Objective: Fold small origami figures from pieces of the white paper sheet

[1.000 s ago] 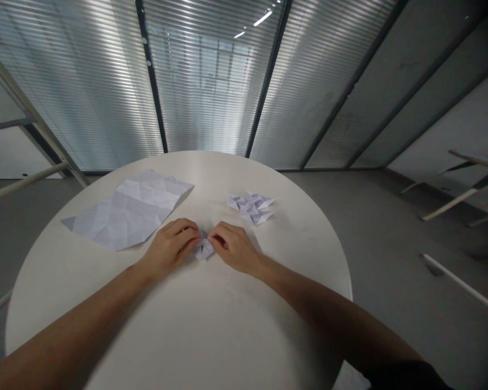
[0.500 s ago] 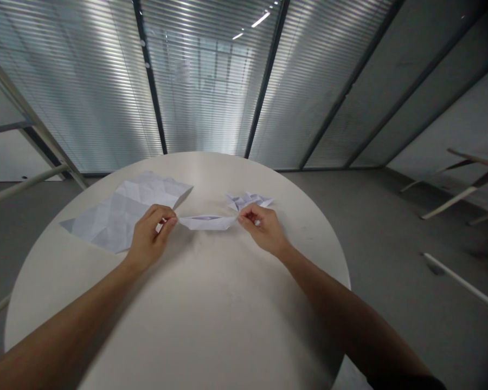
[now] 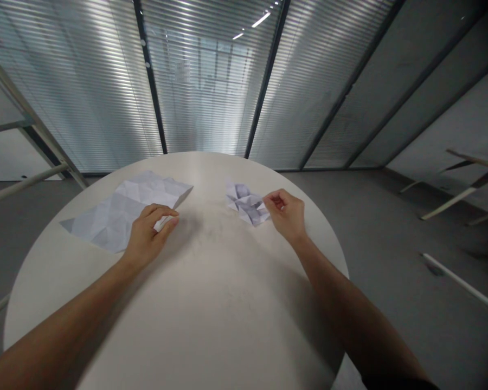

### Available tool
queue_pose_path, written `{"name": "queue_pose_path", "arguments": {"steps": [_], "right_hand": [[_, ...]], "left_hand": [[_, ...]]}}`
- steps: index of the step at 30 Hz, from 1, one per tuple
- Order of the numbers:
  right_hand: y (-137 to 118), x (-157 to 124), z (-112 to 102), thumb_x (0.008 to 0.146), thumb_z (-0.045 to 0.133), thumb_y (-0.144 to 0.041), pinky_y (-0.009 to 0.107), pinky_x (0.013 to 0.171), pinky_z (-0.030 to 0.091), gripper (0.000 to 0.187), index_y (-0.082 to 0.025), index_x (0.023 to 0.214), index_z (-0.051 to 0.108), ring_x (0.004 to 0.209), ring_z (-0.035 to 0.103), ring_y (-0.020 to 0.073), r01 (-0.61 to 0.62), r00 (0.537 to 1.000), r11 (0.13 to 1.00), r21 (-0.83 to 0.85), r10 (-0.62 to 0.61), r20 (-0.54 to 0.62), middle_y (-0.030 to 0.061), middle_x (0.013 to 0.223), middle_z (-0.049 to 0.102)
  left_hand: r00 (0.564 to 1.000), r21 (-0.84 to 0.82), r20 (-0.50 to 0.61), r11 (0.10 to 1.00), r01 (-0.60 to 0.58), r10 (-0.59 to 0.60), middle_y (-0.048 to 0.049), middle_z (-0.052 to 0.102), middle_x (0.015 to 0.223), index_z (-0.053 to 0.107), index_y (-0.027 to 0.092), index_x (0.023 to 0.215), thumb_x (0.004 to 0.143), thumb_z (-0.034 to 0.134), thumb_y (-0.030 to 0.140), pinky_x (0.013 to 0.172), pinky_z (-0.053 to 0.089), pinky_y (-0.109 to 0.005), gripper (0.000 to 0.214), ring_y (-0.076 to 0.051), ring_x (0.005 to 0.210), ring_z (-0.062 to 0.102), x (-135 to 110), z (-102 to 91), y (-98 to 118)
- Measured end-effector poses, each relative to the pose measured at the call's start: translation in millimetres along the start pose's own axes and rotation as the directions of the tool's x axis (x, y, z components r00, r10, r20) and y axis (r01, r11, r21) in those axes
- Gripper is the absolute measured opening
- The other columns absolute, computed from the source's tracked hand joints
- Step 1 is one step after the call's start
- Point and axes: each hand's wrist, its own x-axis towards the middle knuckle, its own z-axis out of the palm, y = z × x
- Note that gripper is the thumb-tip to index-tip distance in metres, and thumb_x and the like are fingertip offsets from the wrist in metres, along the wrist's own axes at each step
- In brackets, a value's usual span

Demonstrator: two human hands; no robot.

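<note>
My left hand [image 3: 150, 230] is closed at the left of the table, thumb and fingertips together around a narrow piece of folded white paper [image 3: 165, 221]. Only a thin part of that piece shows, and its shape is mostly hidden. Behind this hand lies a large creased sheet of white paper [image 3: 117, 208]. On the right, my right hand [image 3: 285, 214] is pinched at the right edge of a small, folded and creased white paper piece [image 3: 246, 203]. The fingertips overlap its corner.
The papers are on a round white table [image 3: 203, 303]. Beyond its far edge stand glass panels with blinds [image 3: 211, 81]. A pale metal frame [image 3: 36, 181] is at the left, and furniture with light legs [image 3: 467, 162] stands at the right.
The boat-shaped folded paper no longer stretches between my hands. My right hand has moved right to the small creased piece, which now shows more of its surface. My left hand has barely moved.
</note>
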Motion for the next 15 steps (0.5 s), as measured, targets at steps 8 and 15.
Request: {"name": "queue_pose_path", "arguments": {"steps": [8, 15], "right_hand": [[30, 9, -8, 0.076, 0.054, -0.029, 0.027, 0.061, 0.042, 0.014, -0.018, 0.069, 0.061, 0.057, 0.057, 0.0157, -0.062, 0.991, 0.963, -0.264, 0.029, -0.127, 0.0014, 0.062, 0.063], [32, 6, -4, 0.076, 0.053, -0.028, 0.029, 0.062, 0.04, 0.013, -0.02, 0.069, 0.06, 0.059, 0.058, 0.0174, -0.1, 0.994, 0.926, -0.365, 0.073, -0.085, 0.0023, 0.064, 0.065]], "left_hand": [[0.999, 0.107, -0.032, 0.994, 0.002, 0.001, -0.004, 0.062, 0.092, 0.065, 0.02, 0.09, 0.085, 0.054, 0.037, 0.078, 0.046, -0.033, 0.021, -0.02, 0.09, 0.056, -1, 0.7, -13], [1.0, 0.206, -0.011, 0.978, -0.014, 0.017, -0.005, 0.063, 0.09, 0.065, 0.02, 0.089, 0.086, 0.052, 0.037, 0.085, 0.043, -0.038, 0.021, -0.022, 0.09, 0.055, 1, -1.2, -14]]}}
